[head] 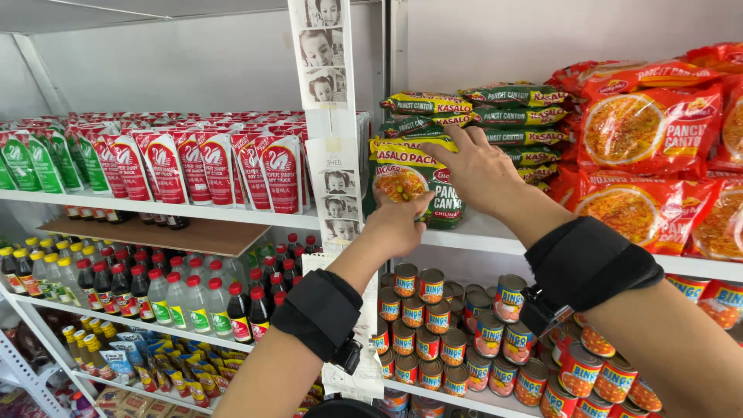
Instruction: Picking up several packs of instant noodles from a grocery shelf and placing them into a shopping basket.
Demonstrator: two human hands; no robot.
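Both my hands are up at a white shelf on a green and yellow noodle packet that stands at the front. My left hand grips its lower edge from below. My right hand lies flat over its right side, fingers spread. Behind it is a stack of more green noodle packets. Black bands wrap both my wrists.
Large red noodle packets fill the shelf to the right. Stacked tins sit on the shelf below. Left of a white post with photo strips are red and green sauce pouches and rows of bottles.
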